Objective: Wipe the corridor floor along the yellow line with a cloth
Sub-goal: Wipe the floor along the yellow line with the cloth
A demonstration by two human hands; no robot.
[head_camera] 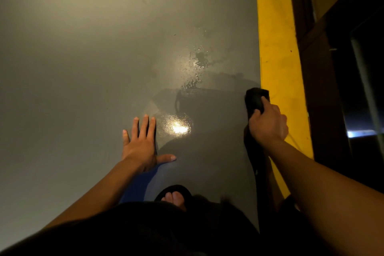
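Progress looks partial. The right hand (pixel 268 124) grips a dark cloth (pixel 256 100), fingers curled round its bunched top, and presses it to the grey corridor floor (pixel 83 58) right where that floor meets the yellow line (pixel 276 48); a loose tail of the cloth trails back under the wrist. The left hand (pixel 143 143) lies flat on the floor with its 4 fingers straight, thumb spread, holding nothing, apparently propping the person's weight.

Between the 2 hands and just ahead of them the floor shows a darker, damp sheen with a straight edge on its far side, which I judge to be the stretch already wiped. Beyond that edge sits a patch of water droplets (pixel 197 62) and a small puddle, glinting under a lamp's reflection (pixel 179 128), and past it the floor looks dry and dull. So the near section seems done, while the spill ahead and the long run of floor beside the yellow line remain. A sandalled foot (pixel 174 195) shows at the bottom of the view, and a dark wooden door frame (pixel 324 89) borders the line on the right.

No brand, label or writing can be read anywhere.
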